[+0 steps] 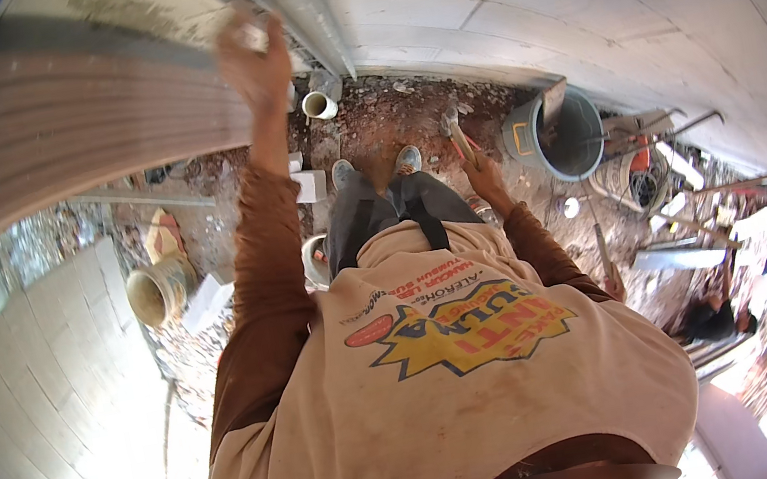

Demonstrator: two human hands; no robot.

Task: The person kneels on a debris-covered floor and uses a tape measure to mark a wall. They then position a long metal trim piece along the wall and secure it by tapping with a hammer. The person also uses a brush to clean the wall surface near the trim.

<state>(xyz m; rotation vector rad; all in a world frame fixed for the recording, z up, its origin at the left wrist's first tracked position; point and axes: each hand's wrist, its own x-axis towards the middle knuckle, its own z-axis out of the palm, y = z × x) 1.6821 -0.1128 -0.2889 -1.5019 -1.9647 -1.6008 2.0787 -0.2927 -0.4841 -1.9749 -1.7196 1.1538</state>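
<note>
My left hand (257, 66) is raised at the upper left, close to the wall corner where grey upright pipes (312, 13) run. Its fingers are curled and smeared by motion. Whatever they may hold cannot be made out. Down by my right side, my right hand (487, 179) is closed round the wooden handle of a hammer (460, 139), whose metal head points toward the wall. The dirt floor lies below it.
A large grey-blue bucket (574, 131) stands right of the hammer. A small white bucket (319, 105) sits near the wall; a dirty bucket (159, 291) lies left. Light blocks (310, 186) are beside my feet. Tools and scrap wood (694, 218) clutter the right. A ribbed panel (82, 133) borders the left.
</note>
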